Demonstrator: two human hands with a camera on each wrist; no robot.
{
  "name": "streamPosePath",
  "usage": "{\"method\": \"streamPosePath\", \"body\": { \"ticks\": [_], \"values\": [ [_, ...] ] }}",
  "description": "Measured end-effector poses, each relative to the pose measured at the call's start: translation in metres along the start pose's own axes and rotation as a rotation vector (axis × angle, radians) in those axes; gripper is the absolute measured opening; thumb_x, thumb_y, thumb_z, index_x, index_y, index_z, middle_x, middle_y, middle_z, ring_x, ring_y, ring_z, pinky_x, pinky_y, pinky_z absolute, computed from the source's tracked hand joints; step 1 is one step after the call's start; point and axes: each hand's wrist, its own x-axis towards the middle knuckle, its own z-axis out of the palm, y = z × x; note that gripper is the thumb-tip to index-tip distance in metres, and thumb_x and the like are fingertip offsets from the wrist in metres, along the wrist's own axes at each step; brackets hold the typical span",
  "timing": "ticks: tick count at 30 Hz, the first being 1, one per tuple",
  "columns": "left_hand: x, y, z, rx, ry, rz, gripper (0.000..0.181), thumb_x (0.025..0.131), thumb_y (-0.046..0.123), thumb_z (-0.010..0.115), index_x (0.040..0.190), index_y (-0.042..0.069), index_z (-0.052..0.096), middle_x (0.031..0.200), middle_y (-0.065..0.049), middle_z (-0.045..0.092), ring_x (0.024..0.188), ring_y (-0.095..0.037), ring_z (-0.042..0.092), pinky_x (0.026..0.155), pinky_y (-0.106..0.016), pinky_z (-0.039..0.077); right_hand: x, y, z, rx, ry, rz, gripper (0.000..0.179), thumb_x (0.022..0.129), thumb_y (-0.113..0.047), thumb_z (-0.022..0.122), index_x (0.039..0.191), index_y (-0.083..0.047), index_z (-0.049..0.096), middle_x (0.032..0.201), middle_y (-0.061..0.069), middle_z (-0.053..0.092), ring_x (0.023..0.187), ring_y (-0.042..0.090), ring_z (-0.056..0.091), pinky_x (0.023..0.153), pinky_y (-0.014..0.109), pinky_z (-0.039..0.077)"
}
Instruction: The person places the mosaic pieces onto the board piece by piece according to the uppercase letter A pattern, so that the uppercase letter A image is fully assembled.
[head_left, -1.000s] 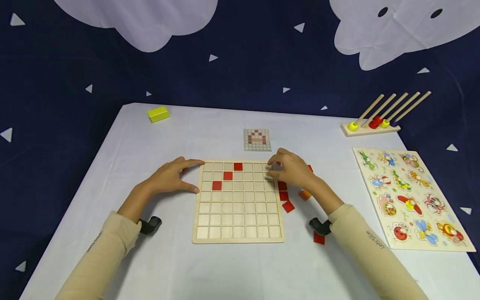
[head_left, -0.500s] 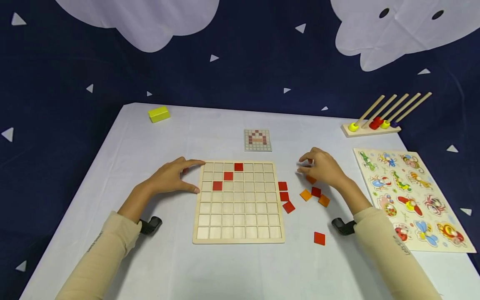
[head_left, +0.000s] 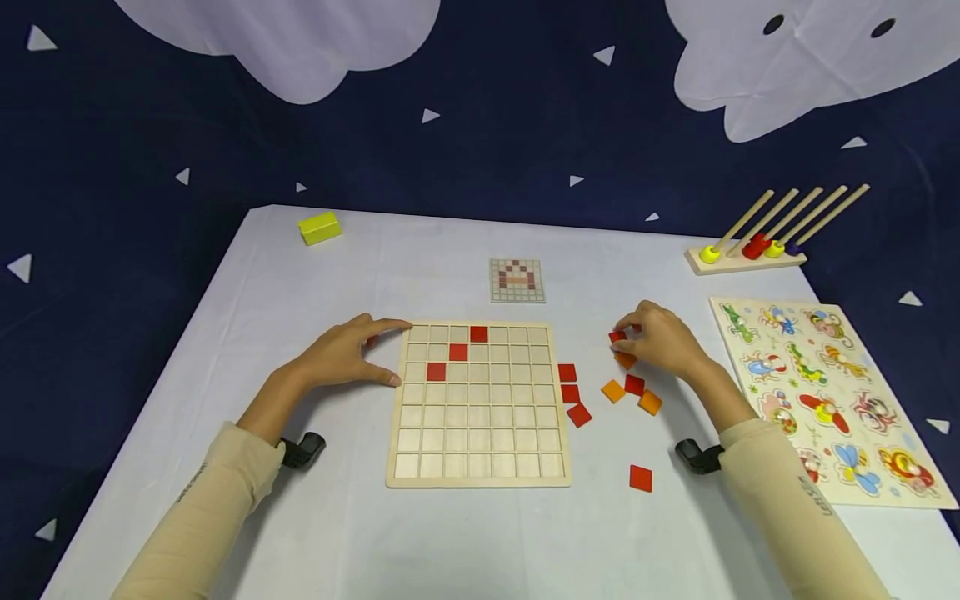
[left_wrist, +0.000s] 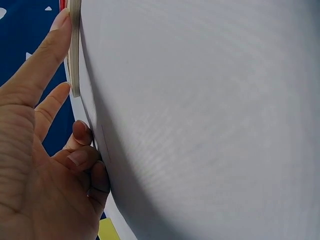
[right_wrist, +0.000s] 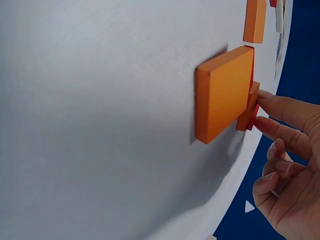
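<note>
My left hand (head_left: 337, 354) rests at the left side of a wooden grid board (head_left: 480, 482), thumb and forefinger spread and touching its edge. The left wrist view shows its other fingers loosely bent beside the board's rim (left_wrist: 75, 60). My right hand (head_left: 660, 340) pinches a red square tile (head_left: 617, 337) between thumb and forefinger. Partly under that tile lies an orange tile (head_left: 626, 360). In the right wrist view the red tile (right_wrist: 253, 118) shows only as a sliver at the fingertips. Three red tiles lie in the board's upper cells, including one red tile (head_left: 478, 334) in the top row.
Several loose tiles lie right of the board, including an orange tile (head_left: 650, 403) and a red tile (head_left: 641, 478). A pattern card (head_left: 517, 281) lies beyond the board. Further off are a yellow block (head_left: 319, 227), a peg stand (head_left: 746, 262) and an insect puzzle (head_left: 832, 400).
From the board's upper right corner, my right hand has moved right to the loose tiles, and its fingers have closed on a red tile. My left hand has stayed at the board's edge.
</note>
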Motion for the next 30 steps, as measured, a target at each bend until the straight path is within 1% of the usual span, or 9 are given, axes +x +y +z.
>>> {"method": "streamPosePath", "body": {
  "ticks": [6,12,20,25,30],
  "values": [
    [-0.001,0.0,-0.0003,-0.001,0.006,0.0,0.09,0.068,0.051,0.088,0.146,0.028,0.05,0.092,-0.005,0.048,0.078,-0.019,0.043,0.069,-0.034,0.035,0.0032,0.0007,0.0003,-0.045,0.037,-0.015,0.025,0.086,-0.019,0.077,0.099,0.002,0.074,0.086,0.012,0.054,0.075,0.025,0.049,0.066,0.037,0.038],
    [-0.0013,0.0007,-0.0001,-0.012,0.01,0.017,0.088,0.069,0.051,0.087,0.146,0.026,0.051,0.092,-0.006,0.048,0.078,-0.019,0.042,0.068,-0.034,0.034,0.0041,0.0001,0.0005,-0.076,0.032,-0.02,0.028,0.086,-0.022,0.077,0.097,0.003,0.074,0.089,0.014,0.055,0.075,0.025,0.05,0.067,0.038,0.042],
    [-0.0017,0.0005,0.0001,-0.012,0.013,0.003,0.09,0.068,0.051,0.088,0.146,0.028,0.05,0.092,-0.005,0.048,0.078,-0.019,0.043,0.069,-0.034,0.035,0.0028,0.0008,0.0025,-0.055,0.054,-0.039,0.026,0.086,-0.019,0.077,0.097,0.005,0.073,0.087,0.013,0.056,0.075,0.025,0.05,0.068,0.037,0.04],
    [-0.001,0.0004,0.0001,-0.005,0.009,0.004,0.09,0.068,0.051,0.088,0.146,0.028,0.05,0.092,-0.005,0.048,0.078,-0.019,0.043,0.069,-0.034,0.035,0.003,0.0016,0.0045,-0.05,0.066,-0.063,0.027,0.085,-0.019,0.078,0.097,0.005,0.074,0.088,0.012,0.057,0.076,0.024,0.051,0.069,0.037,0.042],
    [0.0001,0.0003,0.0002,0.003,0.005,0.003,0.09,0.068,0.052,0.087,0.147,0.028,0.049,0.092,-0.005,0.047,0.079,-0.019,0.043,0.069,-0.034,0.035,0.0061,-0.0064,0.0049,-0.03,0.076,-0.106,0.028,0.083,-0.02,0.079,0.097,0.004,0.074,0.09,0.012,0.057,0.077,0.024,0.05,0.071,0.038,0.042]
  ]
}}
